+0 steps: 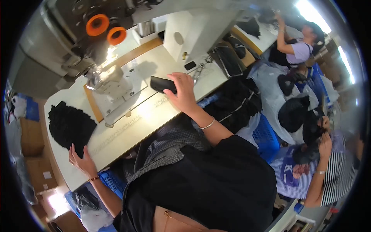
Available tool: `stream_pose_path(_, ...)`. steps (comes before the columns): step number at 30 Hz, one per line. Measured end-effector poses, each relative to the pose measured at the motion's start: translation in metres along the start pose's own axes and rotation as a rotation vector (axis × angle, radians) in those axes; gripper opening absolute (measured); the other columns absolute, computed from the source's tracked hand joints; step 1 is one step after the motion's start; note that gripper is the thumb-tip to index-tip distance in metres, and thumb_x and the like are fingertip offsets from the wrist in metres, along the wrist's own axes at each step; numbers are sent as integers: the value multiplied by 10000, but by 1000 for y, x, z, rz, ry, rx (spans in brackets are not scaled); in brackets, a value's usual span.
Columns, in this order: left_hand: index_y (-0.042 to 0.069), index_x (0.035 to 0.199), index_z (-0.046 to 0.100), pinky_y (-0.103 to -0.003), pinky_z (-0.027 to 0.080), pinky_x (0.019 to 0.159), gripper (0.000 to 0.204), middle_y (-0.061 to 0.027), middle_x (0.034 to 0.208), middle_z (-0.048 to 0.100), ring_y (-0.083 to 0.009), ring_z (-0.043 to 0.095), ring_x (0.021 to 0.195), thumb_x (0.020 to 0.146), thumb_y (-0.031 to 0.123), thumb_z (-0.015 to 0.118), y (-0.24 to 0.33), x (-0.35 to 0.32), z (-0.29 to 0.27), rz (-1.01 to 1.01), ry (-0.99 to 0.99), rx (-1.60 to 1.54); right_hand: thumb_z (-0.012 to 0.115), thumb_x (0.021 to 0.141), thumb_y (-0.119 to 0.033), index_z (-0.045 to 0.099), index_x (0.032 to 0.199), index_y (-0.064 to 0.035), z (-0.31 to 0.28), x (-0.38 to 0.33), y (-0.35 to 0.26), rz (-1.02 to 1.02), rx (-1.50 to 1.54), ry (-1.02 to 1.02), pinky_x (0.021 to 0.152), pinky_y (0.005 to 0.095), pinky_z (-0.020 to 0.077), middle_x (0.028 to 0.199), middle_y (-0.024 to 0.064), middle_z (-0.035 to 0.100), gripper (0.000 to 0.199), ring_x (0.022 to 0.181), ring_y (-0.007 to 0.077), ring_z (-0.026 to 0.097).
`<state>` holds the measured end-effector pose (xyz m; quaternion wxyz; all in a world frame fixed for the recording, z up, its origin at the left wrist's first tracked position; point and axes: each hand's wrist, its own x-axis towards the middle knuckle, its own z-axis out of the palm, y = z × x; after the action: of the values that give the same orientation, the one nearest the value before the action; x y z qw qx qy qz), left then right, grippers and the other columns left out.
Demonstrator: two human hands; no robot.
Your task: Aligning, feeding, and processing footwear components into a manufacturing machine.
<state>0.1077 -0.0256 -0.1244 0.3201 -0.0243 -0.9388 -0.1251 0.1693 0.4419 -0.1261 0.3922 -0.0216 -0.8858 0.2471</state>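
Note:
My right hand [182, 92] grips a small black half-moon-shaped piece [160, 84] between thumb and fingers, just over the pale table of a sewing machine. At the table's left end lies a pile of black fabric pieces [71, 125] with a ragged, layered edge. My left hand [82, 163] rests at the pile's near end, thumb and fingers spread on either side of its narrow tip. Between the two hands the machine's lit needle area [101, 77] stands over a metal plate [121, 91].
Scissors [198, 72], a small black object [190, 65] and a dark tray [228, 62] lie right of the machine. Black cloth [235, 102] hangs beside the table, near a blue crate [266, 139]. Two people work at the right, one handling dark pieces. Cardboard boxes [31, 137] stand left.

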Motion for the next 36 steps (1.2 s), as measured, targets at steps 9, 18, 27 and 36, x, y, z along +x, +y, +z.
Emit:
stream_pose_path(9,41,1245,573,-459,330,1031,485,-193,1261,545,-355,472,1205,796,149,720,-16,-69,-26,-24,218,-50,712,754,-84,570,1204,-38,-6,1,-9,-155,-45,-78,999,468,326,1172,153,556,473,1134,341,487)
stream_pose_path(18,73,1366,437,-477,477,893,667,-231,1138,618,-408,587,1068,812,314,722,-151,-287,-42,-730,-661,158,732,738,-112,583,1197,-39,24,2,-108,-485,174,-511,1048,504,332,1201,150,542,487,1156,356,482)
stream_pose_path(27,43,945,548,-484,514,718,288,-190,853,658,-390,647,829,800,245,694,-178,-297,-51,-620,-666,-51,792,631,-220,509,1327,-65,73,5,-150,-903,155,-1003,1085,557,287,1420,227,410,766,1259,429,393)
stream_pose_path(36,58,945,574,-453,528,674,223,-148,807,632,-352,645,759,801,204,663,-175,-290,-50,-690,-671,-116,754,697,-224,466,1332,-119,92,-2,-104,-1027,48,-956,1055,593,319,1412,226,405,704,1238,423,417)
